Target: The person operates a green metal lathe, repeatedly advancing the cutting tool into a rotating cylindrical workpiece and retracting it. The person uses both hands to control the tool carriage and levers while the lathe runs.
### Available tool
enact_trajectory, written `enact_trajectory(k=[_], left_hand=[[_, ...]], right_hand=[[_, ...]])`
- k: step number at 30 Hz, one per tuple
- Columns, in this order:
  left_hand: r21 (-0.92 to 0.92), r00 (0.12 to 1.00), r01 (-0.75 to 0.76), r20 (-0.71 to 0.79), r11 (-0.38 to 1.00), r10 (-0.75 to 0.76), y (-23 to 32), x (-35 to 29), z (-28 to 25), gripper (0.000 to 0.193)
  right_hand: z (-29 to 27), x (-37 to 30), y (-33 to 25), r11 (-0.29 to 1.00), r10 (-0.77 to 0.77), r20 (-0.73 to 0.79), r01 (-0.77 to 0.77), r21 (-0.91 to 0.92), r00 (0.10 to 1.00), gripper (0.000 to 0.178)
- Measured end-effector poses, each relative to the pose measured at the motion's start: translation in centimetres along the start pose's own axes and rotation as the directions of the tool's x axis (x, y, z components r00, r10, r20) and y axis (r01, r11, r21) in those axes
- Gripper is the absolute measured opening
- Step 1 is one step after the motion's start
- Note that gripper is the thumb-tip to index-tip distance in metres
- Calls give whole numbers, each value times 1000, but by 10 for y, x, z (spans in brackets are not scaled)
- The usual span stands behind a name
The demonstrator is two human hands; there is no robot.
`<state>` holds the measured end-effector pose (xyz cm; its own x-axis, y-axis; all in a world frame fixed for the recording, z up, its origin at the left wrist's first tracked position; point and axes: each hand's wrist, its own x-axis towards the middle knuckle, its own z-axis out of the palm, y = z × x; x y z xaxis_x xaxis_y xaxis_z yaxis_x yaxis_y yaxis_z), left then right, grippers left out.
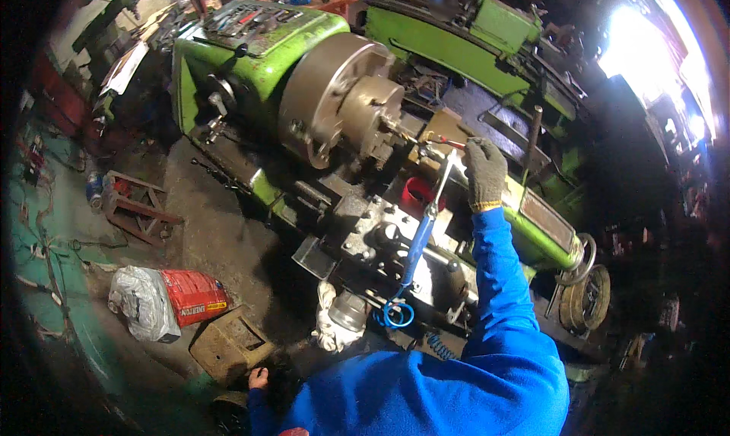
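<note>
My right hand (487, 174), in a grey knitted glove with a yellow cuff, is closed around a thin tool with a red handle (450, 142). The tool points left towards a slim metal rod (401, 132) sticking out of the lathe chuck (369, 105). Below this hand, a blue-handled tool (420, 246) with a silver upper end lies slanted over the lathe carriage (372, 223), a blue coiled hose (398, 313) at its lower end. At the lower left, my bare left hand (258, 377) has its fingers curled; what they hold, if anything, is hidden.
The green lathe headstock (251, 63) carries loose tools on top. A red cup (417, 194) sits behind the carriage, and a handwheel (582, 261) is at the right end. On the floor are a red-and-white sack (171, 303), a tan crate (230, 345) and a metal frame (137, 208).
</note>
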<state>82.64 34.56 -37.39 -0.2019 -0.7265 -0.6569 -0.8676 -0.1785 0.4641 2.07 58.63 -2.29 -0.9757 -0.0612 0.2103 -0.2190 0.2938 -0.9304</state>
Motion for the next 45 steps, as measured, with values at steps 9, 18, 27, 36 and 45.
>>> enact_trajectory(k=[9, 18, 27, 36, 45], left_hand=[[255, 981, -115, 181, 960, 70, -8, 20, -5, 64], [-100, 980, 34, 198, 994, -14, 40, 68, -16, 53], [42, 956, -122, 274, 992, 106, 37, 154, -42, 40], [615, 727, -667, 660, 420, 188, 12, 231, -87, 54], [341, 870, -377, 450, 861, 202, 119, 231, -29, 44]], right_hand=[[-67, -109, 33, 993, -78, -103, 69, -92, 992, 22], [-17, -119, 34, 975, 30, -21, -34, -218, 999, 38], [-83, -263, 26, 898, -16, -433, -177, -402, 901, 42], [-122, -487, 166, 856, -89, -583, -237, -460, 808, 37], [-129, -709, 232, 509, 528, -265, -550, -662, 807, 35]])
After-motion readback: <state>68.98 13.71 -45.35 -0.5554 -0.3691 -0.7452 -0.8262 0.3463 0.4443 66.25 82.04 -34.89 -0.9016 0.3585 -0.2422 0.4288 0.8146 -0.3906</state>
